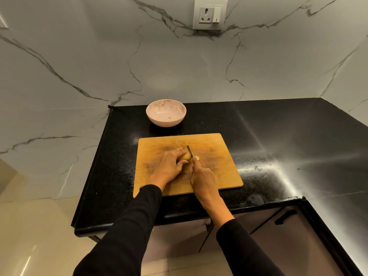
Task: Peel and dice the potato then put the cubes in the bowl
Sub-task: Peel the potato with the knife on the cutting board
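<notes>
Potato (186,156), small, rounded and yellow-brown with its skin on, lay on the wooden cutting board (217,170) just below the frame's centre. The left hand (169,166) curled over it, its grip clamped on the potato from the left, while the right hand (202,179) had its grip closed round the handle of a knife (190,150) whose narrow blade angled up and away, touching the potato's right side. A small pale piece (197,157) sat just right of the blade. The board was a flat rounded rectangle, scuffed dark in the middle, its near edge close to the worktop's front lip. The black, glossy, speckled worktop (278,136) stretched open to the right of the frame. A round pinkish speckled bowl (166,113) stood beyond the board, apart from it, near the veined marble wall (99,56).
</notes>
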